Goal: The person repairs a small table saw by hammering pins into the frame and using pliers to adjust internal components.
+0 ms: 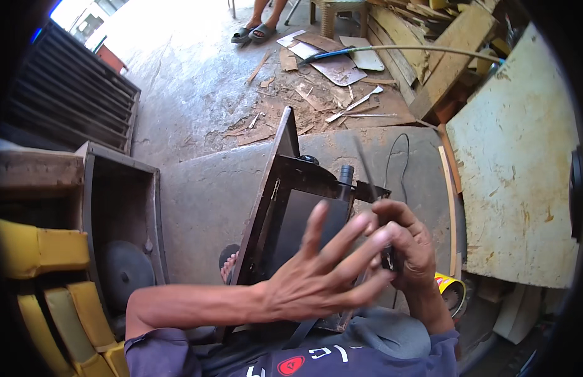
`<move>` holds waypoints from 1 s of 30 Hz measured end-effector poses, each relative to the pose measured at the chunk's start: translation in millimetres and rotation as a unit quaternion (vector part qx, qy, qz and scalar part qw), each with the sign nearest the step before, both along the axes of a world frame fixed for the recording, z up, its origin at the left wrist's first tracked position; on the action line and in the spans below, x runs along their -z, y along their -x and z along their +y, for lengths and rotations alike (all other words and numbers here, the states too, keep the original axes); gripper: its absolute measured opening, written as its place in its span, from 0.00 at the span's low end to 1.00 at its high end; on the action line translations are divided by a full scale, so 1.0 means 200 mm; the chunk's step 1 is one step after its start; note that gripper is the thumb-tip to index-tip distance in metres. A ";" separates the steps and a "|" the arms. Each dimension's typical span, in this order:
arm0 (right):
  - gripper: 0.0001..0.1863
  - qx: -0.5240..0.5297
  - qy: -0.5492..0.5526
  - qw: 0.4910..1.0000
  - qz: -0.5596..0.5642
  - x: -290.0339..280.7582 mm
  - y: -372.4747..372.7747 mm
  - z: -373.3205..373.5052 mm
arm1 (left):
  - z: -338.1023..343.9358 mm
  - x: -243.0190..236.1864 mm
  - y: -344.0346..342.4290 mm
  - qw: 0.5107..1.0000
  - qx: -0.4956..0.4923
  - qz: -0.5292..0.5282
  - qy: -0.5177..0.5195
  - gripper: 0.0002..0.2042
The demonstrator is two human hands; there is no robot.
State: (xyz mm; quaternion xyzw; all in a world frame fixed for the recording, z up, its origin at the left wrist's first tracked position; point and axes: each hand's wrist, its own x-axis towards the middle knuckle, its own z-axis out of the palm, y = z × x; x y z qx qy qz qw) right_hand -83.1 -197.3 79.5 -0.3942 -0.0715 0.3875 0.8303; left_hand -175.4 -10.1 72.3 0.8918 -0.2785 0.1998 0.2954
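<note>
Spread open and empty, left hand (pixel 319 276) steadies dark wooden cabinet (pixel 291 207) while, at three o'clock, right hand (pixel 407 242) grips a thin tool (pixel 367 166); best kept firmly braced.

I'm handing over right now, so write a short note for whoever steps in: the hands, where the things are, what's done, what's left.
Left hand: open, fingers spread, over the dark box frame, holding nothing.
Right hand: closed on a thin dark tool whose shaft points up past the frame.
The frame stands tilted on the concrete floor, propped near the lap. A speaker box sits left.
What is done and what is left cannot be told from this view.
</note>
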 end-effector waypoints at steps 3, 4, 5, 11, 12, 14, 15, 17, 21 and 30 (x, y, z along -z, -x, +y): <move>0.15 0.064 0.208 0.970 -0.109 0.13 0.08 -0.15 | 0.06 0.14 0.22 0.936 0.004 0.277 -0.217 0.41; 0.15 0.077 0.206 0.970 -0.100 0.20 0.11 -0.15 | 0.07 0.18 0.23 0.933 0.018 0.279 -0.225 0.41; 0.14 0.088 0.226 0.965 -0.102 0.25 0.14 -0.17 | 0.06 0.20 0.25 0.898 0.022 0.337 -0.281 0.41; 0.11 0.063 0.339 0.863 -0.369 0.27 0.11 -0.15 | 0.09 0.24 0.24 0.862 -0.008 0.359 -0.358 0.36; 0.11 0.070 0.336 0.864 -0.367 0.27 0.12 -0.16 | 0.11 0.20 0.24 0.860 -0.003 0.364 -0.358 0.35; 0.10 0.080 0.344 0.886 -0.301 0.31 0.12 -0.17 | 0.12 0.13 0.23 0.856 -0.001 0.367 -0.363 0.35; 0.10 0.099 0.343 0.871 -0.336 0.33 0.12 -0.17 | 0.12 0.10 0.22 0.857 0.007 0.360 -0.368 0.34; 0.09 0.103 0.336 0.873 -0.337 0.33 0.13 -0.17 | 0.12 0.05 0.22 0.857 0.013 0.354 -0.374 0.34; 0.08 0.105 0.333 0.870 -0.348 0.33 0.14 -0.14 | 0.10 -0.15 0.14 0.870 0.004 0.318 -0.376 0.35; 0.08 0.117 0.332 0.874 -0.335 0.34 0.14 -0.15 | -0.02 0.08 0.38 0.868 0.026 0.096 -0.487 0.20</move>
